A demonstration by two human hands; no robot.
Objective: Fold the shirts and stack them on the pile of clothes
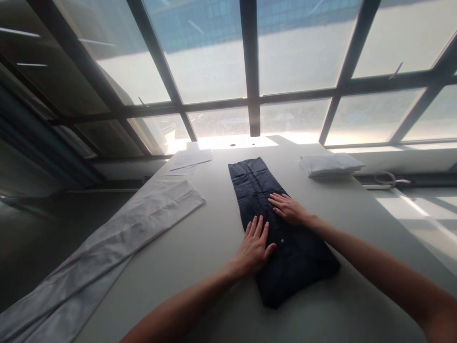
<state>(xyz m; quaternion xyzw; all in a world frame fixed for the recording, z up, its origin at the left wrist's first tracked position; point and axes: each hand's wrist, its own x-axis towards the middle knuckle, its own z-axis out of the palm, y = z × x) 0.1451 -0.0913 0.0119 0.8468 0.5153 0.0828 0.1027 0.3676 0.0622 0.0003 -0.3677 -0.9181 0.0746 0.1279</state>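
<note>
A dark navy garment (293, 257), folded into a long strip, lies flat on the white table (200, 267). One small light button or snap shows near its middle. My left hand (253, 247) rests palm down on the garment's left edge, its fingers stretched out and pointing away from me. Farther up, toward the right edge, my right hand (287, 208) also lies flat on the cloth with its fingers extended. Neither hand grips the fabric. The exact kind of garment cannot be told from this fold.
Light grey trousers (117, 238) stretch along the table's left side and hang past its edge. Sheets of white paper (189, 161) lie at the far left. A folded white cloth stack (332, 165) sits at the far right. Large framed windows (253, 71) stand behind the table.
</note>
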